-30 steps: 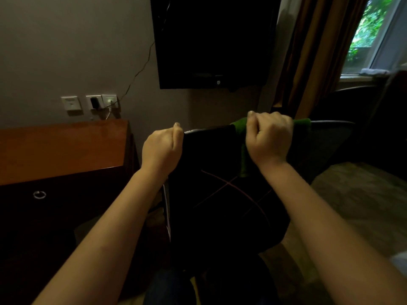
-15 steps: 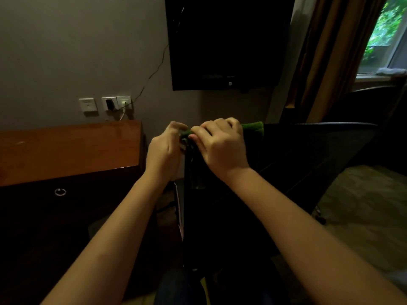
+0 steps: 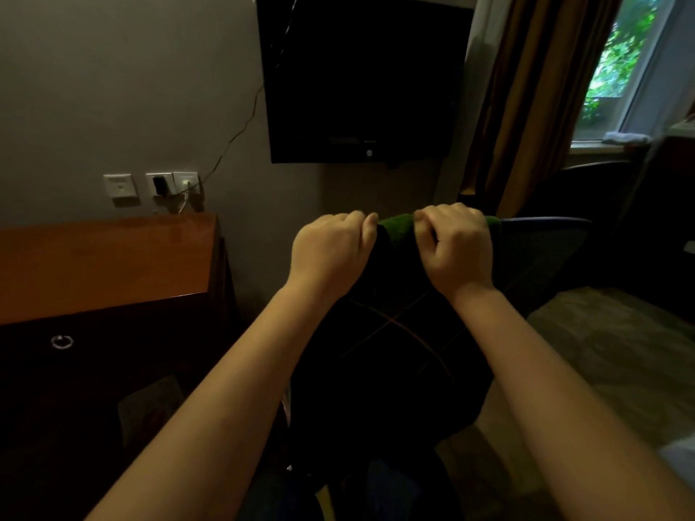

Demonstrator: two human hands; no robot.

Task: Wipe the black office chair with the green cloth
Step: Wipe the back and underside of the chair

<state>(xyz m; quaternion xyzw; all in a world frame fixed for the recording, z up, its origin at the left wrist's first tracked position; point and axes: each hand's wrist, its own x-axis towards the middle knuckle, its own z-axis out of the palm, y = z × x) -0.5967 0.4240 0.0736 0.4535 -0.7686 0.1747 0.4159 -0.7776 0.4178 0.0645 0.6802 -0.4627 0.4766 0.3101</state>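
Chair (image 3: 391, 355) back towards the person. Cloth (image 3: 397, 228) draped over chair's top edge. Right hand (image 3: 457, 248) curled round cloth, holding it against that edge. Left hand (image 3: 331, 253) grips the chair's edge just beside the cloth.

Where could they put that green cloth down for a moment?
The wooden desk top at left, between the wall sockets and the black office chair, shows bare wood. The chair's top edge is crowded: left hand, plus right hand gripping the green cloth.
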